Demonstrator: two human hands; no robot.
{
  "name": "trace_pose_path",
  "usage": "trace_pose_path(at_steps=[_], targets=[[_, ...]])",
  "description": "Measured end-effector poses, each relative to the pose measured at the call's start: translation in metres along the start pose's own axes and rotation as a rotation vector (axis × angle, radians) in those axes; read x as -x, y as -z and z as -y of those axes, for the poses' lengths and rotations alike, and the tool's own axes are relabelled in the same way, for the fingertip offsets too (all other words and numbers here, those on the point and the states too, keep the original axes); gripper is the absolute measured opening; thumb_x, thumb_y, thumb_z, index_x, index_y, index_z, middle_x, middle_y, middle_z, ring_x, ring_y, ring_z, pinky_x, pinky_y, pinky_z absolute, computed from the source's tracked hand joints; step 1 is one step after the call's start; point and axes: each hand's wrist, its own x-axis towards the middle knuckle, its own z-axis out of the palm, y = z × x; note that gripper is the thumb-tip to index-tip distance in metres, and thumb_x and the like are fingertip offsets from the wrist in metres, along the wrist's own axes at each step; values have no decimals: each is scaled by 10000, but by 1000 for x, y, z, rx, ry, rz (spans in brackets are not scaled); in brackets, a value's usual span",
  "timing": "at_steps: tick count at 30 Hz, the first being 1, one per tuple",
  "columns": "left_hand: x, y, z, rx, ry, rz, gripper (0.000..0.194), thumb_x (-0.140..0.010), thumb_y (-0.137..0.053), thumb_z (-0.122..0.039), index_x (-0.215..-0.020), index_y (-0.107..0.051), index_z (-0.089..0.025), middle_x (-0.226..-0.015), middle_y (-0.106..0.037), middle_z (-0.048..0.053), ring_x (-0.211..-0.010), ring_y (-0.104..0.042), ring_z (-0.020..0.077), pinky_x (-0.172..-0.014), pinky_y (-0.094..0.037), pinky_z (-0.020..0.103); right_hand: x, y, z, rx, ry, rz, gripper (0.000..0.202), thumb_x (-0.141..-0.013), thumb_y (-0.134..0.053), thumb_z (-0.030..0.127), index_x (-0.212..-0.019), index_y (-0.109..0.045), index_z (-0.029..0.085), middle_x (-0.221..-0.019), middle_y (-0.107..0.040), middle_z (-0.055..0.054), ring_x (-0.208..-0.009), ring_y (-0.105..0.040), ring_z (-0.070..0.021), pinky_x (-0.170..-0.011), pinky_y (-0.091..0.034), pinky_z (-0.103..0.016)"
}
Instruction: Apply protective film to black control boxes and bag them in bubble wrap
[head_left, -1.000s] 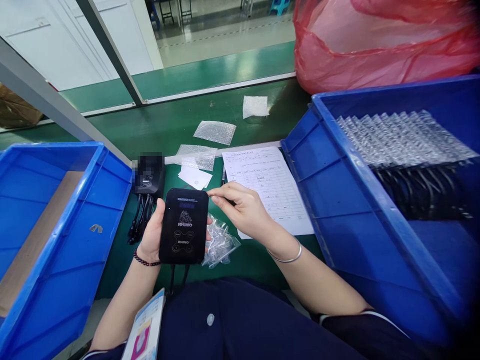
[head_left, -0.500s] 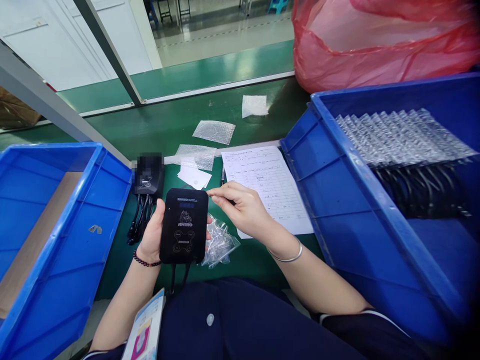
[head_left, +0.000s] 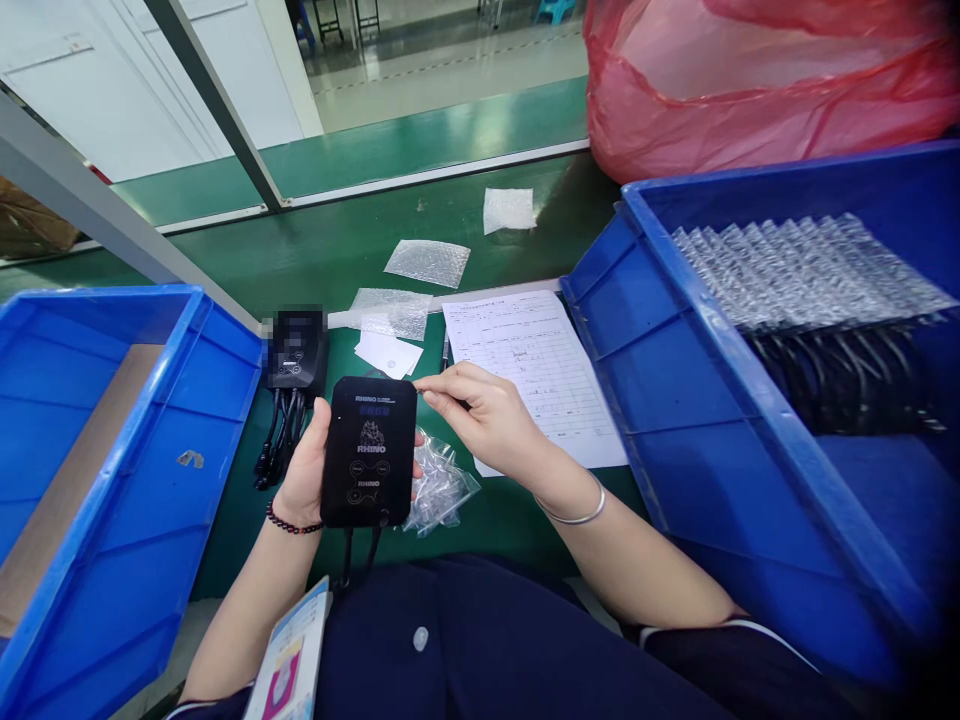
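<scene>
My left hand (head_left: 306,470) is wrapped round a black RHINO controller (head_left: 369,450), a flat box with a dark glossy face and two cables hanging from its lower end. Its fingertips show at the right edge. My right hand (head_left: 480,410) pinches thumb and forefinger at the controller's top right corner; what lies between those tips is too small to make out. Below the right wrist, a heap of crumpled clear plastic bags (head_left: 442,488) lies partly behind the controller. Similar black controllers (head_left: 298,350) with bundled cables rest on the table to the left, partly blurred.
A blue bin (head_left: 150,470) stands left, a cardboard sheet inside. The right blue bin (head_left: 720,480) holds a row of bubble-wrapped units (head_left: 810,270) with black cables. Between them lie a printed form (head_left: 555,380), white cards (head_left: 388,355) and bubble-wrap pieces (head_left: 427,263). Behind sits a red plastic bag (head_left: 675,120).
Hardly anything differs. The controller's face has tilted very slightly, and the reflections on it have shifted. Both hands keep their places and grips.
</scene>
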Motion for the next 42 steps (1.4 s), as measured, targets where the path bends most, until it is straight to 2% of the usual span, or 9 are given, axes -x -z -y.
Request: trace_pose_path(at_steps=[10, 16, 33, 42], targets=[[1, 1, 0, -3, 3, -7, 793, -892, -253, -734, -1412, -447, -167, -1265, -575, 189, -1033, -620, 356, -839, -517, 523, 0, 1, 2, 7, -3, -4, 212, -932, -537, 207, -1042, -718, 226, -861, -650, -30, -780, -636, -145, -705, -519, -297], [0, 0, 0, -7, -2, -11, 774, -892, -279, -729, -1387, -477, -169, -1282, -573, 177, -1024, -623, 342, -836, -524, 509, 0, 0, 2, 33, -6, -14, 215, -932, -544, 213, -1055, -720, 209, -850, -640, -33, -757, -628, -144, -689, -516, -297], [0, -3, -1, 35, 5, 44, 763, -895, -284, -724, -1363, -504, -163, -1248, -593, 167, -1021, -627, 340, -839, -530, 514, 1, -2, 1, -98, -35, -16, 198, -920, -573, 201, -1044, -726, 214, -800, -633, -16, -718, -613, -126, -675, -517, -277], [2, -4, 1, 37, 4, 48, 783, -898, -242, -728, -1378, -489, -161, -1259, -584, 172, -1053, -615, 349, -855, -522, 525, 0, 1, 2, -34, 11, -30, 202, -927, -557, 198, -1042, -723, 214, -830, -642, -24, -739, -622, -134, -676, -517, -280]])
